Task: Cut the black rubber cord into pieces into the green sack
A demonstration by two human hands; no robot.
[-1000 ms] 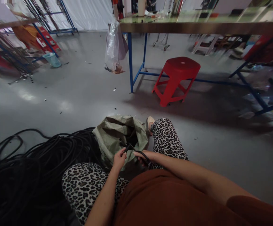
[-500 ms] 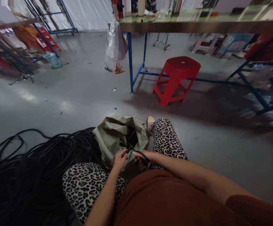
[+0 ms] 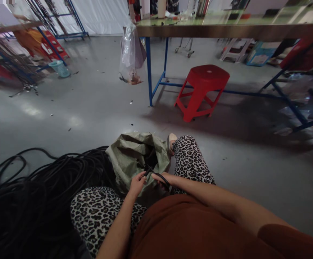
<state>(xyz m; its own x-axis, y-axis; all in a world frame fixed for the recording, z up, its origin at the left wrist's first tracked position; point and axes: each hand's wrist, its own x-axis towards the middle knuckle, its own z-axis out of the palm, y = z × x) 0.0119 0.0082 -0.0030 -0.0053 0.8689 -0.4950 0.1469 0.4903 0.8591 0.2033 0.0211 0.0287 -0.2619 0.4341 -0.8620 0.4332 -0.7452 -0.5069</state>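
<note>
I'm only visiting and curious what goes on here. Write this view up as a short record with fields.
Left hand: holds a black piece
Right hand: holds scissors
Near both hands: open sack
Left of sack: heap of black cords
Beyond sack: red stool near table
Hanging at table's corner: clear bag

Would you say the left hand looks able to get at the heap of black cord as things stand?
Probably yes: the heap of black cord lies on that side, beside the sack. The bent left leg is partly between, though, and the left hand holds a dark piece.
</note>
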